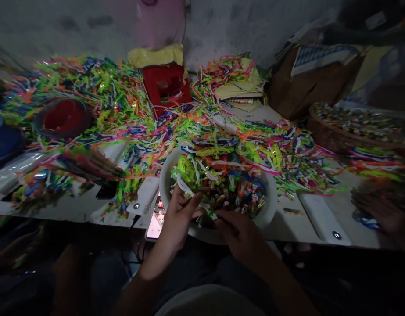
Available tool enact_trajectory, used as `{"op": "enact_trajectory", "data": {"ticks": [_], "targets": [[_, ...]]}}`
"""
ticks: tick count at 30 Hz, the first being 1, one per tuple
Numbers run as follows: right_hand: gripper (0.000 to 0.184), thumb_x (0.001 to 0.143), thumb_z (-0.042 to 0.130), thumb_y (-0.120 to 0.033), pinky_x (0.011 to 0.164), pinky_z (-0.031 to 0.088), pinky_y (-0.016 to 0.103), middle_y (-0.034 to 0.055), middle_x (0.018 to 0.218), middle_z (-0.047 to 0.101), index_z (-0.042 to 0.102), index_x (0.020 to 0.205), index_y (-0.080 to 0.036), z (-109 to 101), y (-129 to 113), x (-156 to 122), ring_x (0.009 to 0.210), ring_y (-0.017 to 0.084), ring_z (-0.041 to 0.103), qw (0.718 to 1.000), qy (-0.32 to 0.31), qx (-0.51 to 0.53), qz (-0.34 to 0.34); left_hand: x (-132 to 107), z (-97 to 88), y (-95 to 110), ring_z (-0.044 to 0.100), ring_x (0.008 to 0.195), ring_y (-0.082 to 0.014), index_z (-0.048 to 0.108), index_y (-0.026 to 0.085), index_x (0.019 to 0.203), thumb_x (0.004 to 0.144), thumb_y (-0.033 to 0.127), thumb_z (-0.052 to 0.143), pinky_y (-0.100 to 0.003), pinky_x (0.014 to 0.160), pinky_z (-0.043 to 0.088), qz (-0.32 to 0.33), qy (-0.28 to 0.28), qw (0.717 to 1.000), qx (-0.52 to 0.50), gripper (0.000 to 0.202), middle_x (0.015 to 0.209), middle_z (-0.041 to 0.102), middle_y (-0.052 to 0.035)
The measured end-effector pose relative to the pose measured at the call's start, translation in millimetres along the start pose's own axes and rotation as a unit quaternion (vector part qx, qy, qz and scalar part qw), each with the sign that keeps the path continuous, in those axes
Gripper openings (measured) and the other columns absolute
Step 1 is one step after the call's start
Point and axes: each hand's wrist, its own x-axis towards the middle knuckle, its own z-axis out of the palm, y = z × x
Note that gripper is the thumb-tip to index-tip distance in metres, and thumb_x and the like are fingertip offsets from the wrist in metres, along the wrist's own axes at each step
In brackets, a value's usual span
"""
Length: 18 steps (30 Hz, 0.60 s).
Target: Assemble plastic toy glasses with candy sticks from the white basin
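My left hand (184, 208) is closed in a pinch on a white plastic strip (185, 184), whose upper end sticks out above the fingers. My right hand (237, 230) pinches the lower end of the same strip, close to a small white and green bit. Both hands are over the near rim of a white basin (271, 206). Inside the basin lie bright yellow-green, orange, blue and white strips (189, 169), with many small multicoloured pieces among them. The right fingertips are in shadow, so the bit between them is hard to make out.
Heaps of coloured strips (113, 87) cover the table behind. A red plastic stool (166, 83), a red bowl (64, 116) and a brown basket (320, 131) stand there. A lit phone (154, 226) lies left of the basin. Another person's hand (383, 213) is at the right.
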Motion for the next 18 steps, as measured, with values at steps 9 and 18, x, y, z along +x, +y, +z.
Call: {"op": "enact_trajectory", "data": {"ticks": [9,18], "targets": [[0.029,0.090,0.045,-0.032,0.074,0.049,0.032,0.0089,0.093,0.072,0.068,0.101,-0.018,2.2,-1.0,1.1,0.085,0.022,0.067,0.999,0.013,-0.033,-0.001,-1.2,-0.4,-2.7,0.065,0.081,-0.0128,0.047,0.024,0.117,0.083,0.030,0.063,-0.016,0.058,0.050,0.017,0.008,1.000,0.006,0.038,0.108,0.066,-0.0050],[0.034,0.086,0.051,-0.039,0.080,0.051,0.036,0.0102,0.101,0.070,0.065,0.107,-0.017,1.2,8.0,-2.7,0.092,0.025,0.065,0.996,0.004,0.020,0.086,-9.1,10.0,-1.1,0.059,0.059,-0.0079,0.045,0.023,0.125,0.083,0.029,0.062,-0.016,0.050,0.043,0.047,0.007,0.999,0.001,0.046,0.098,0.070,-0.0040]]}}
